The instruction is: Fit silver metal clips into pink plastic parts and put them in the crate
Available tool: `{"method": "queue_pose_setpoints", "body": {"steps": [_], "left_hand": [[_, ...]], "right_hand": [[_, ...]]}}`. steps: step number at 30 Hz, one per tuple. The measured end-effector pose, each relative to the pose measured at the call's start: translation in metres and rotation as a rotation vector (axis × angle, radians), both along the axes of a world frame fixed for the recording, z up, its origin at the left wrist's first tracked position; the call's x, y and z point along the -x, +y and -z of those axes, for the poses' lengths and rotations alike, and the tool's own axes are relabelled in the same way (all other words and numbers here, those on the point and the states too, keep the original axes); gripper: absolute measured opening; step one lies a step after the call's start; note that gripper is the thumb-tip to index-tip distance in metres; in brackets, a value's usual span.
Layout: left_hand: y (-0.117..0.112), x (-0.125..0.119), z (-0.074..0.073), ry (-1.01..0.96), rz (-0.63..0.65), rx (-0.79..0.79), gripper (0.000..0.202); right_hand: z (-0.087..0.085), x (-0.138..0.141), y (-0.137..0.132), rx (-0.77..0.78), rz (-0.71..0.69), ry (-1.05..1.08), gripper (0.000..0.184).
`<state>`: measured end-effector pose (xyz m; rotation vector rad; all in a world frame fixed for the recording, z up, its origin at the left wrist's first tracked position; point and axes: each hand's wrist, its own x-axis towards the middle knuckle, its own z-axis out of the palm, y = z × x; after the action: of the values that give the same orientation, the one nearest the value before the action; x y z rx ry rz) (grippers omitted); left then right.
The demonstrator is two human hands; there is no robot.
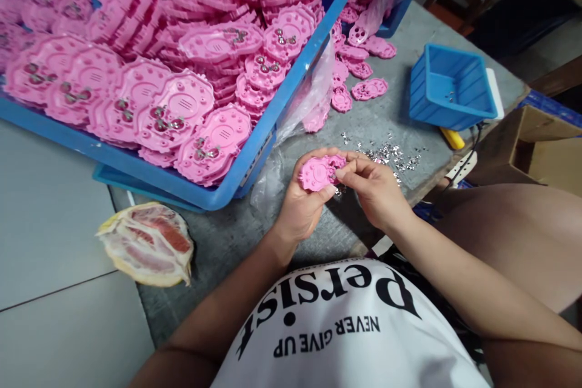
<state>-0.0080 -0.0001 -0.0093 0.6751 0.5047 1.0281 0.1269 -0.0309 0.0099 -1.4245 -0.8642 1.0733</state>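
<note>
My left hand cups a small pink plastic part, fingers curled round its edge. Against the right side of that part my right hand presses with pinched fingertips; anything between them is too small to make out. Both hands hover over the grey table, just in front of a scatter of tiny shiny metal pieces.
A big blue crate heaped with pink parts fills the upper left. More pink parts lie loose behind the hands. A small blue bin stands at the right, a peeled pomelo piece at the left, a cardboard box far right.
</note>
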Motion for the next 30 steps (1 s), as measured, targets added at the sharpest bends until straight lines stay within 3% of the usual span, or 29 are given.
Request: {"method": "queue_pose_setpoints", "body": {"steps": [20, 24, 30], "left_hand": [[-0.001, 0.0, 0.003, 0.006, -0.007, -0.051, 0.051], [-0.002, -0.001, 0.004, 0.026, -0.022, -0.091, 0.049], [0.004, 0.004, -0.006, 0.119, -0.046, 0.094, 0.055]], "right_hand": [[0.008, 0.004, -0.003, -0.039, 0.003, -0.07, 0.034], [0.011, 0.004, -0.002, -0.101, 0.012, -0.182, 0.034], [0.01, -0.009, 0.003, -0.072, -0.005, -0.159, 0.036]]}}
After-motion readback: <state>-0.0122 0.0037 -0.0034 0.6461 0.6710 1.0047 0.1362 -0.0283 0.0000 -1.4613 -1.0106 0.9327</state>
